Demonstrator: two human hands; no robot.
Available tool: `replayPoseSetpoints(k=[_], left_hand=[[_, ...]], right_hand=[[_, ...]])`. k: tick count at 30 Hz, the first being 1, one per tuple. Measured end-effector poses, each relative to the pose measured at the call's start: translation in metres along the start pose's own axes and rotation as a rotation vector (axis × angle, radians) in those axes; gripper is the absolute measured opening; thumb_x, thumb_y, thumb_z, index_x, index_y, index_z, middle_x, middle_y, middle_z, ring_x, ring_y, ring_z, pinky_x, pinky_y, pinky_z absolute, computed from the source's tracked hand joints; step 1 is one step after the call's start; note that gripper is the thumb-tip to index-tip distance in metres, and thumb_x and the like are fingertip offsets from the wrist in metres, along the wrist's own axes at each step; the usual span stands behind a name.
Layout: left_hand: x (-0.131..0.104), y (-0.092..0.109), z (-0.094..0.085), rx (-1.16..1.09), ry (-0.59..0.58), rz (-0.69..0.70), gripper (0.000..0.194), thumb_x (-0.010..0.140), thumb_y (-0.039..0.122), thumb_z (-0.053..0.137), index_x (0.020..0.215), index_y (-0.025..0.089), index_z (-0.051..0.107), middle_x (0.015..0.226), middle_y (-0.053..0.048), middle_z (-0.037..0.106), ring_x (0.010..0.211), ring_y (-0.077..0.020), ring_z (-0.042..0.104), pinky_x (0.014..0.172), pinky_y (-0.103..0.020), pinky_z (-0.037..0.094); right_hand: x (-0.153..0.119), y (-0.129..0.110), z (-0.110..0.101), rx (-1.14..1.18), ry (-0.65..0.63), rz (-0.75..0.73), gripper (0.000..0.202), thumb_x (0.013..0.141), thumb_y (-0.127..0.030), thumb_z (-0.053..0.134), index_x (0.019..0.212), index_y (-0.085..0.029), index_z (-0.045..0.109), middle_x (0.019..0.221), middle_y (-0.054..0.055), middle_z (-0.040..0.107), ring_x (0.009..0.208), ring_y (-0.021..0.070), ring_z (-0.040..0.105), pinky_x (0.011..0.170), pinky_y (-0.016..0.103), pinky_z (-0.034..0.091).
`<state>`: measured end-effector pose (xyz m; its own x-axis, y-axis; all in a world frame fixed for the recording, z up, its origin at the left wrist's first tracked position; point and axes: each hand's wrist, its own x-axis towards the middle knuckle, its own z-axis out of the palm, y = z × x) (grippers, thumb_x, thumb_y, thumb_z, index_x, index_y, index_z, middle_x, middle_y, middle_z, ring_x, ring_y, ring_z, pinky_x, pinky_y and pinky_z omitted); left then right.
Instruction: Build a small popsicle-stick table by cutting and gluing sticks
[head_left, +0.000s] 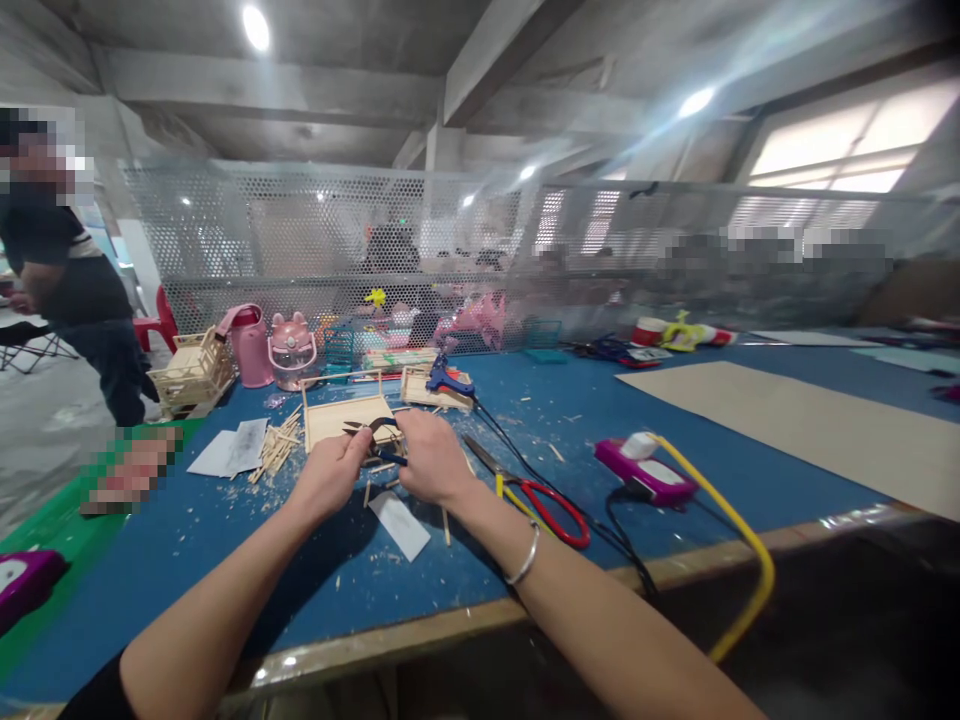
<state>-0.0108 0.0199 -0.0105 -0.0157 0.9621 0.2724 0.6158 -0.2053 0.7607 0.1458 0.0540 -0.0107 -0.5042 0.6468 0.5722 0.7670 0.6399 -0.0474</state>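
My right hand (433,455) is closed round the dark blue handles of a pair of cutting pliers (386,455). Near the pliers' jaws my left hand (337,470) is closed, thumb and fingers pinched together; what it holds, if anything, is too small to make out. Behind both hands stands a frame of thin wooden sticks with a pale panel (341,415). A pile of loose sticks (279,447) lies to the left of it. In front of my hands a white paper slip (401,525) lies on the blue table (315,580).
Red-handled scissors (555,512) and a purple power strip (646,472) with a yellow cable lie to the right. A blue glue gun (450,377), pink bottles (251,345) and a wooden model (193,370) stand behind. A person (67,260) stands at the far left.
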Motion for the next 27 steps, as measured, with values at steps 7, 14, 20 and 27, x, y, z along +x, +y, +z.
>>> replayPoseSetpoints(k=[7, 14, 20, 27], left_hand=[[0.0, -0.002, -0.003, -0.189, 0.051, 0.194, 0.031, 0.079, 0.044, 0.039, 0.075, 0.017, 0.054, 0.054, 0.004, 0.044, 0.052, -0.0112, 0.039, 0.051, -0.022, 0.029], [0.0, 0.003, -0.006, -0.297, 0.037, 0.203, 0.029, 0.08, 0.041, 0.041, 0.068, 0.018, 0.053, 0.054, 0.003, 0.047, 0.053, -0.0108, 0.042, 0.054, -0.022, 0.031], [0.0, 0.005, 0.001, -0.71, -0.114, 0.004, 0.031, 0.074, 0.048, 0.049, 0.067, 0.018, 0.047, 0.048, 0.006, 0.038, 0.042, -0.0058, 0.028, 0.04, -0.017, 0.02], [-0.002, 0.014, -0.001, -1.205, -0.172, -0.29, 0.025, 0.072, 0.038, 0.053, 0.069, 0.02, 0.037, 0.052, 0.009, 0.034, 0.035, -0.0019, 0.018, 0.034, -0.013, 0.011]], right_hand=[[0.002, 0.001, -0.007, 0.155, 0.058, 0.033, 0.03, 0.061, -0.016, 0.048, 0.091, -0.015, 0.048, 0.088, 0.008, 0.055, 0.081, 0.0203, 0.047, 0.071, 0.03, 0.036], [0.004, 0.005, -0.01, 0.431, -0.016, 0.034, 0.025, 0.057, -0.011, 0.045, 0.082, -0.017, 0.048, 0.077, 0.003, 0.052, 0.07, 0.0157, 0.045, 0.064, 0.026, 0.034], [0.006, 0.007, -0.015, 0.974, -0.26, 0.042, 0.032, 0.051, -0.01, 0.039, 0.082, -0.018, 0.045, 0.063, -0.004, 0.038, 0.058, 0.0105, 0.037, 0.054, 0.021, 0.031], [0.007, 0.01, -0.014, 0.345, 0.134, 0.358, 0.042, 0.056, -0.018, 0.046, 0.097, -0.014, 0.045, 0.095, 0.009, 0.05, 0.089, 0.0219, 0.043, 0.078, 0.034, 0.034]])
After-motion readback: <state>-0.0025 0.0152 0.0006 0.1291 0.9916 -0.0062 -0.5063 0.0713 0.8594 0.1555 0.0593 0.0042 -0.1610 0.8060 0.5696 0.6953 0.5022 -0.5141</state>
